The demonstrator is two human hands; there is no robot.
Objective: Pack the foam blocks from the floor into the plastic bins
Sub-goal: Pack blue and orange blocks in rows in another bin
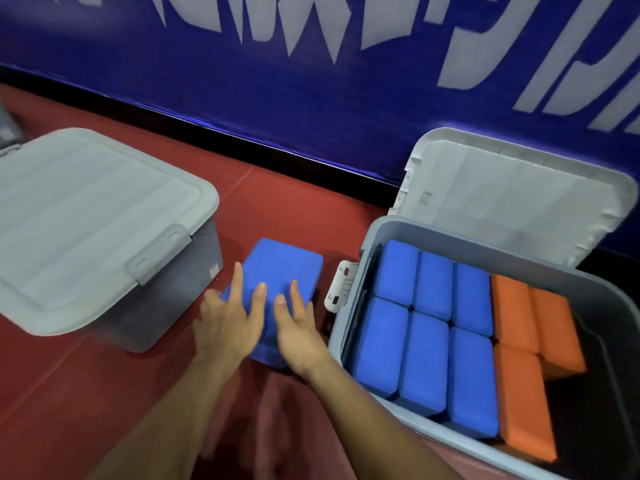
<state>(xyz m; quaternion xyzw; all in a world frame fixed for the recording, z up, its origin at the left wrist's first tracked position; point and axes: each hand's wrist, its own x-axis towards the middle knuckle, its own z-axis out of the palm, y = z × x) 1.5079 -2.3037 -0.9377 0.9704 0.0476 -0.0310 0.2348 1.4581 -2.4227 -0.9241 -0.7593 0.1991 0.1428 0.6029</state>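
Observation:
A blue foam block point(282, 268) lies on the red floor between two grey plastic bins. My left hand point(225, 317) and my right hand point(298, 327) hover over its near end with fingers straight and spread, palms facing each other; whether they touch it is unclear. The right bin point(367, 251) stands open, its lid point(512, 199) leaning back against the wall. Inside it, several blue blocks point(429, 327) stand packed in two rows, and orange blocks point(519, 386) fill part of the right side.
The left bin point(180, 285) is closed under a light grey lid point(90, 216) with latches. A blue banner wall point(311, 98) with white lettering runs close behind both bins. Red floor point(69, 393) lies in the foreground.

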